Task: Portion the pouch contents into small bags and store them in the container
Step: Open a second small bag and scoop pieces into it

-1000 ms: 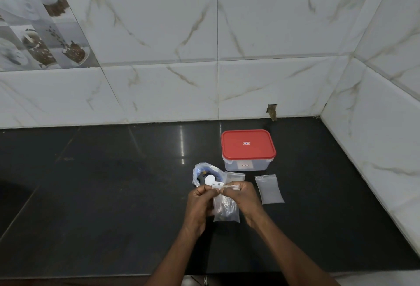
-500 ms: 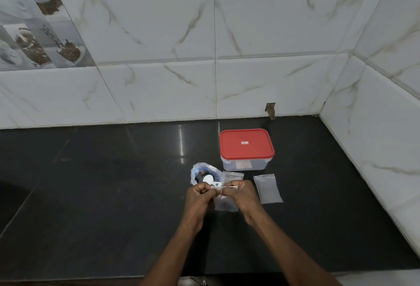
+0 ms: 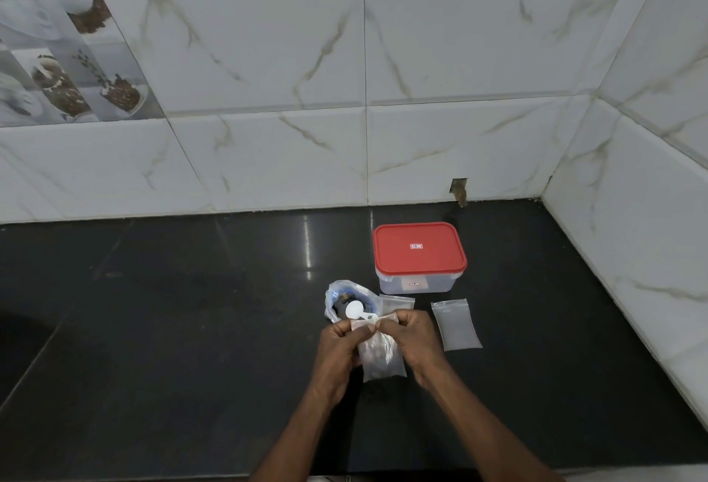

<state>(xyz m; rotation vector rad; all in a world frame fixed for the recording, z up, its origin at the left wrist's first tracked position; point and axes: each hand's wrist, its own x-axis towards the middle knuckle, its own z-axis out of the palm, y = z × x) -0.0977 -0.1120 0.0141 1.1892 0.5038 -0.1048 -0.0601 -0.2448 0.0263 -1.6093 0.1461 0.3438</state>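
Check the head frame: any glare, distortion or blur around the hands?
Head view: a vertical light streak glares on the black countertop left of the red-lidded container; wide-angle bends the wall tile lines; left hand, right hand and small bag look sharp.

No text can be read at this size. A small rectangular sticker (image 3: 416, 246) sits at the middle of the red lid (image 3: 419, 265) of the container (image 3: 435, 284), which stands on the tabletop (image 3: 191, 328). The sticker shows red and blue patches on white, with characters too small to make out. A second, white label (image 3: 414, 284) is stuck to the container's clear front wall, at 6 o'clock from the lid sticker. It bears a small red mark, likewise unreadable. The pouch (image 3: 337, 296), at 8 o'clock from the container, carries blue print on crumpled film, too creased to read.
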